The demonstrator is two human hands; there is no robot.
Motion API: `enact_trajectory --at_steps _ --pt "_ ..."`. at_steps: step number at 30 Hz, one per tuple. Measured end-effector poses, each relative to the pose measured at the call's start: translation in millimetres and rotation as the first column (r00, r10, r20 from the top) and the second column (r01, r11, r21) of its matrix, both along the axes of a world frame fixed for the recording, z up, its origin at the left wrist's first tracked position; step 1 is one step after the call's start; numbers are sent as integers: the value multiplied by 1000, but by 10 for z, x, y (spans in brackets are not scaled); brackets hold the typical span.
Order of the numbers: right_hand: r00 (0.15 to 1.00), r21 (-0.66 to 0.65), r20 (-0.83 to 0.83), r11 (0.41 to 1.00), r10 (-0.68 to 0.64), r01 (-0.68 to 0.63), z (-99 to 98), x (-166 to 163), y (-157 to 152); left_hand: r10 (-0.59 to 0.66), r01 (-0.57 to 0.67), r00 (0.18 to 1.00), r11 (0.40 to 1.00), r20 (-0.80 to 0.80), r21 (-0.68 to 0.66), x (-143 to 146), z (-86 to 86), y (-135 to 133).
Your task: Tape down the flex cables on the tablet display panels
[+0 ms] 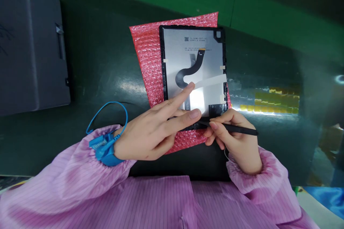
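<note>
A tablet screen panel [172, 43], its metal back facing up in a black frame, lies on a pink bubble-wrap bag [147, 61]. Across it curves a black flex cable [192, 71] with a gold end. A pale tape strip [212, 80] runs from near the cable to the right rim. My left hand [158, 125] rests over the panel's lower left, fingers stretched apart, the index tip by the cable's lower bend. With my right hand [233, 132] I grip black tweezers [240, 129] at the lower right; their tips point left at the panel's lower edge, partly hidden.
A dark grey case [32, 43] stands at the left. Clear and yellow tape pieces [276, 101] lie in rows on the dark green table [107, 61] to the right. A blue wrist strap [107, 150] with a looping cord circles my left wrist.
</note>
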State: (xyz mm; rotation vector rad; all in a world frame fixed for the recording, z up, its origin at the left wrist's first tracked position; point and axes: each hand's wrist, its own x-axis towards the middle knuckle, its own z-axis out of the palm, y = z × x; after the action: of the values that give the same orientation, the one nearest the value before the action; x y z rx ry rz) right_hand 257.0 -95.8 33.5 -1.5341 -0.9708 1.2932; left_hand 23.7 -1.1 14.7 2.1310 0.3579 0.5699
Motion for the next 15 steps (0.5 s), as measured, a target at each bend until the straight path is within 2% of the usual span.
enact_trajectory --at_steps 11,15 --pt "999 8 29 1000 21 -21 -34 33 -36 -20 22 998 1000 64 -23 -20 0 9" --pt "996 -31 84 999 6 -4 -24 31 -42 -36 34 998 999 53 39 -3 -24 -10"
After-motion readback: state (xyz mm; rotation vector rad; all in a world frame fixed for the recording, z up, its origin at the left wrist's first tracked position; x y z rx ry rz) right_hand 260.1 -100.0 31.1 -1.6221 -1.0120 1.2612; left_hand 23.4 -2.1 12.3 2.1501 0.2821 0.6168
